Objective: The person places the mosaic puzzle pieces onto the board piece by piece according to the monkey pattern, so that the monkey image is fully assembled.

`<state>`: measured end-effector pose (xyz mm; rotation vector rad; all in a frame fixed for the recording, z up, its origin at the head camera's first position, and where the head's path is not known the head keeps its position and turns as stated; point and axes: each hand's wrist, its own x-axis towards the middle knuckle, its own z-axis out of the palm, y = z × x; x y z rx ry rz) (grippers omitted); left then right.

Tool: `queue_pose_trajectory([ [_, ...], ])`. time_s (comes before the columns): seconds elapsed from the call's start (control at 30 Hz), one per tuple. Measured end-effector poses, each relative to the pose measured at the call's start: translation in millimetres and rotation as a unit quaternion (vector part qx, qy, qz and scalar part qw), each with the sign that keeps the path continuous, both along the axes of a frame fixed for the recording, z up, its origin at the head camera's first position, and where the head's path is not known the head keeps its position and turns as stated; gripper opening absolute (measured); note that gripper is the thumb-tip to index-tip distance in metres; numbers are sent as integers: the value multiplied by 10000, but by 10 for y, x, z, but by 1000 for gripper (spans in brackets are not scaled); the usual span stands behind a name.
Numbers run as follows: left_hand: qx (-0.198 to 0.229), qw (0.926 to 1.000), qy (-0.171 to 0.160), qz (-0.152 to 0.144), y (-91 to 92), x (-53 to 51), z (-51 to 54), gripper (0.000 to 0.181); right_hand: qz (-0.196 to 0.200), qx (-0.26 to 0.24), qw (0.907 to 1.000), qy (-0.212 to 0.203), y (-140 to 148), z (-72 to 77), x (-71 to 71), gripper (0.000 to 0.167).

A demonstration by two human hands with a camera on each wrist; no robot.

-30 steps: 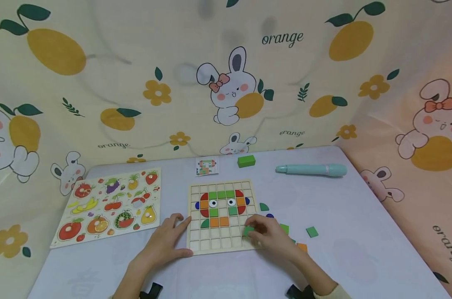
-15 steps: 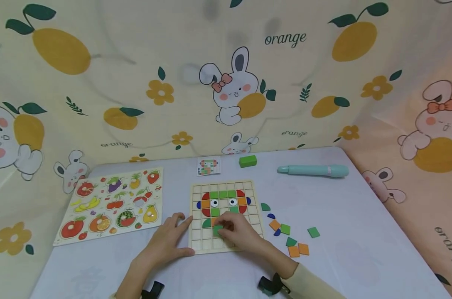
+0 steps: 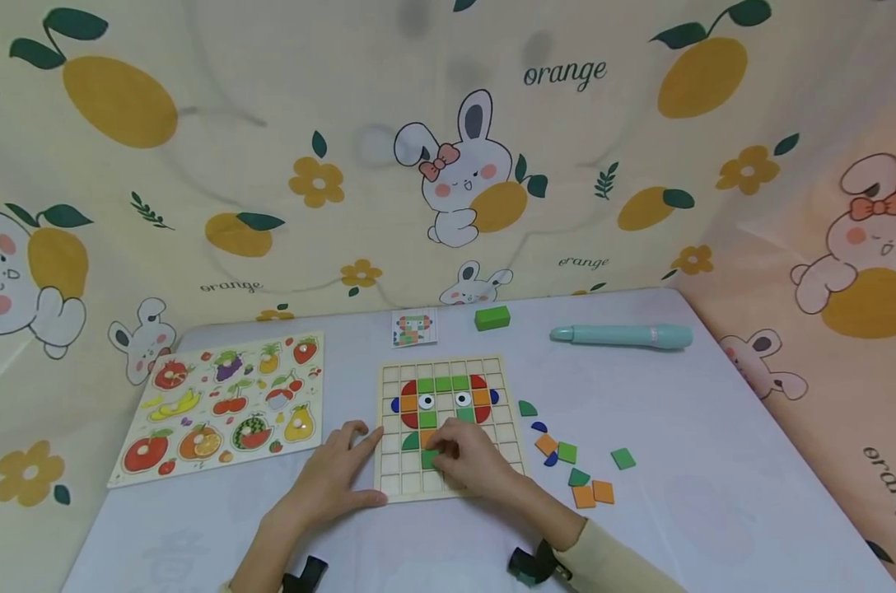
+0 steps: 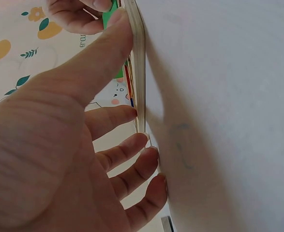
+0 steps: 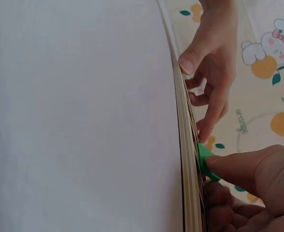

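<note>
A wooden grid board (image 3: 392, 484) lies mid-table, with red, orange, green and blue tiles and two eye tiles forming a pattern in its upper cells. My left hand (image 3: 335, 468) rests against the board's left edge, thumb and fingertips touching it, fingers loosely extended. Over the lower middle of the grid, my right hand (image 3: 473, 459) pinches a green tile (image 3: 428, 459) between thumb and fingers. In the right wrist view this green tile (image 5: 207, 163) stands tilted, its lower edge at the board's surface. The right hand hides part of an orange tile (image 3: 425, 438).
Loose green, orange and blue tiles, such as an orange tile (image 3: 584, 497), lie right of the board. A fruit picture board (image 3: 218, 412) is at the left. Behind stand a small pattern card (image 3: 414, 328), a green block (image 3: 492, 318) and a teal pen-shaped object (image 3: 621, 336).
My right hand has carried the green tile leftward from the board's right edge to its lower middle, then lowered it slightly. The left hand stays at the board's edge.
</note>
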<state>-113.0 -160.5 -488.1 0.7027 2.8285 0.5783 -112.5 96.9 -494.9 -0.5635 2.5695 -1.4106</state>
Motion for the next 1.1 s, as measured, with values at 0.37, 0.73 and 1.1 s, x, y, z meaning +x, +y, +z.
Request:
queue_pose_trajectory([
  [0.37,-50,10000,-9,49,3,2,-4,97,-94,466,9979,436,-29,5,34,11],
  [0.73,8,10000,55,44,-5,12,-11,97,7,755,9959,505,-57,10,50,8],
  [1.1,110,9994,308,-128,-23,2,-35,94,-521,222,9942,911,280,174,-7,7],
])
